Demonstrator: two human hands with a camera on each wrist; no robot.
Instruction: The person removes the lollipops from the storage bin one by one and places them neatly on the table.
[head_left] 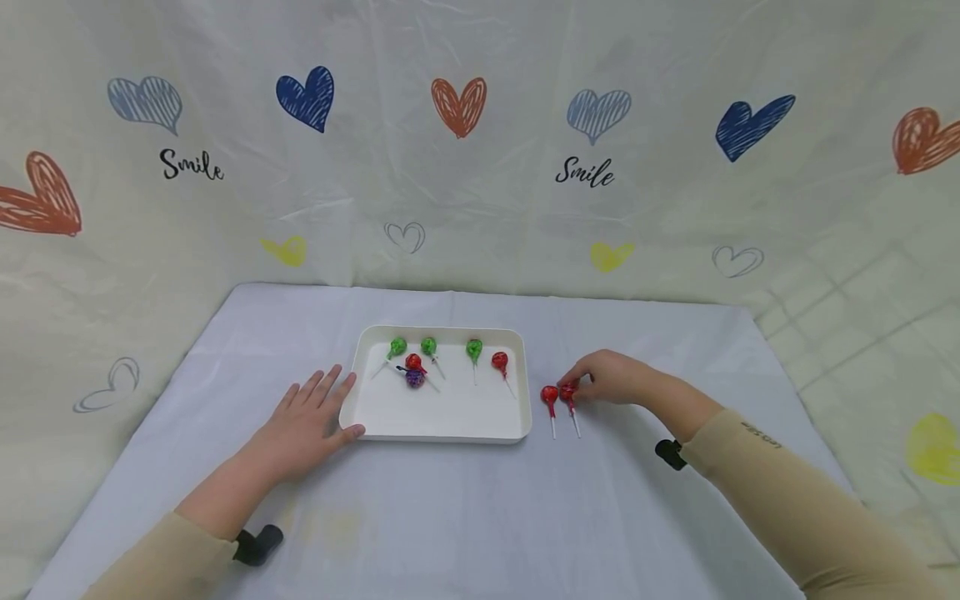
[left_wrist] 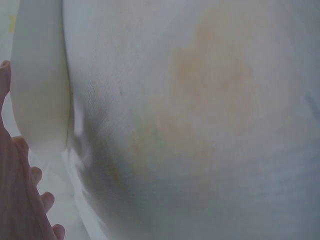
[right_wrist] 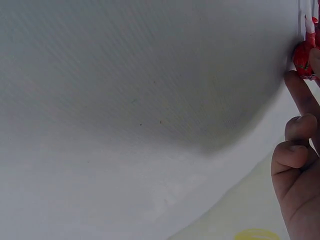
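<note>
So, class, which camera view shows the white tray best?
The head view: the white tray appears nearly whole, lollipops inside. The left wrist view catches only part of its side; the right wrist view shows none.

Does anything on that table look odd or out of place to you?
Two things. In the tray, the purple lollipop overlaps a red one, its stick angling away from the person, unlike the others'. And the white tablecloth has a faint yellowish blotch, perhaps a stain.
</note>
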